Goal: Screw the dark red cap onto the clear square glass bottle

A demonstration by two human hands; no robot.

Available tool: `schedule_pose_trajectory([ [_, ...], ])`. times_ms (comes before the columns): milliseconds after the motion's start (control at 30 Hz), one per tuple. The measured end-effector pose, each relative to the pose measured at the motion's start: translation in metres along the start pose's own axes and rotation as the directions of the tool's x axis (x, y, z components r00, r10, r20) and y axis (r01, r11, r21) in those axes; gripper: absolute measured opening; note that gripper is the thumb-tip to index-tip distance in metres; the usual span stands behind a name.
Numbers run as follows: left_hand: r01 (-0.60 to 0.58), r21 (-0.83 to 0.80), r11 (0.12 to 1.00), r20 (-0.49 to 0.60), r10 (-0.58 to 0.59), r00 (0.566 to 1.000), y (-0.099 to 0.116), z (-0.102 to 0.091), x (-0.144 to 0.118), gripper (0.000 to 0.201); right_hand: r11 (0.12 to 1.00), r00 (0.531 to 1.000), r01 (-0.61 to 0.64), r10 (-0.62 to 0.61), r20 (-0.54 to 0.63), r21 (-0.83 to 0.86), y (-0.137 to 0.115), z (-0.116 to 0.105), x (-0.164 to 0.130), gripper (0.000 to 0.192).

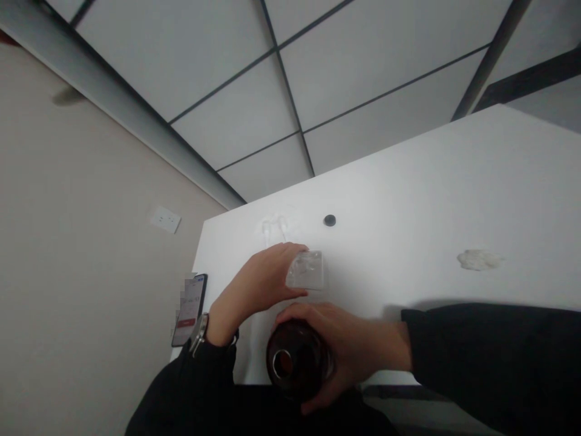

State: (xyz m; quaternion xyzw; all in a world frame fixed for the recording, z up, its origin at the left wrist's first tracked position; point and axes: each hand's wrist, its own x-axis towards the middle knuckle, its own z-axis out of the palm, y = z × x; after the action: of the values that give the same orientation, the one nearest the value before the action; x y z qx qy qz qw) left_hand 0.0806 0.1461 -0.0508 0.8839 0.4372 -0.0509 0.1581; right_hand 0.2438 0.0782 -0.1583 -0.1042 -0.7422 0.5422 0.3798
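Right hand (349,348) wrapped around a dark brown bottle (297,363) at 6 o'clock, fingers clamped on its body, open mouth turned toward the camera. Left hand (265,275) just above, at about 11 o'clock from the bottle, pinching a small clear plastic packet (306,270) between thumb and fingers, held over the white table (454,206). Watch (198,333) on the left wrist, black sleeves on both arms. Phone (189,309) at 9 o'clock, lit screen, at the table's left edge. Small black round piece (329,220) at 12 o'clock. Whitish crumpled wad (480,260) at 3 o'clock, well apart. Wall socket (165,219) at 10 o'clock.
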Motion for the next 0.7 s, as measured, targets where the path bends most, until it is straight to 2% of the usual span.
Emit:
schedule_pose_trajectory([
  [200, -0.053, -0.177, 0.983, -0.238, 0.01, 0.971, 0.005, -0.037, -0.03, 0.071, 1.0, 1.0, 0.012, -0.012, -0.001, -0.011, 0.006, 0.004, -0.002, 0.106],
  [300, -0.03, -0.272, 0.962, -0.334, -0.066, 0.94, 0.009, -0.046, -0.057, 0.078, 1.0, 1.0, 0.004, -0.004, -0.012, -0.03, 0.007, 0.005, -0.004, 0.109],
  [400, -0.016, -0.446, 0.895, -0.459, -0.214, 0.862, 0.009, -0.036, -0.085, 0.091, 0.998, 1.0, -0.009, 0.008, -0.017, -0.058, 0.004, 0.003, -0.006, 0.108],
  [533, -0.107, -0.527, 0.843, -0.616, -0.292, 0.732, 0.007, -0.015, -0.112, 0.074, 0.997, 0.999, -0.018, 0.015, -0.034, -0.072, -0.004, 0.0, -0.01, 0.098],
  [700, -0.084, -0.629, 0.773, -0.619, -0.432, 0.656, 0.006, -0.003, -0.124, 0.086, 0.999, 0.999, -0.035, 0.034, -0.032, -0.035, -0.006, -0.002, -0.014, 0.097],
])
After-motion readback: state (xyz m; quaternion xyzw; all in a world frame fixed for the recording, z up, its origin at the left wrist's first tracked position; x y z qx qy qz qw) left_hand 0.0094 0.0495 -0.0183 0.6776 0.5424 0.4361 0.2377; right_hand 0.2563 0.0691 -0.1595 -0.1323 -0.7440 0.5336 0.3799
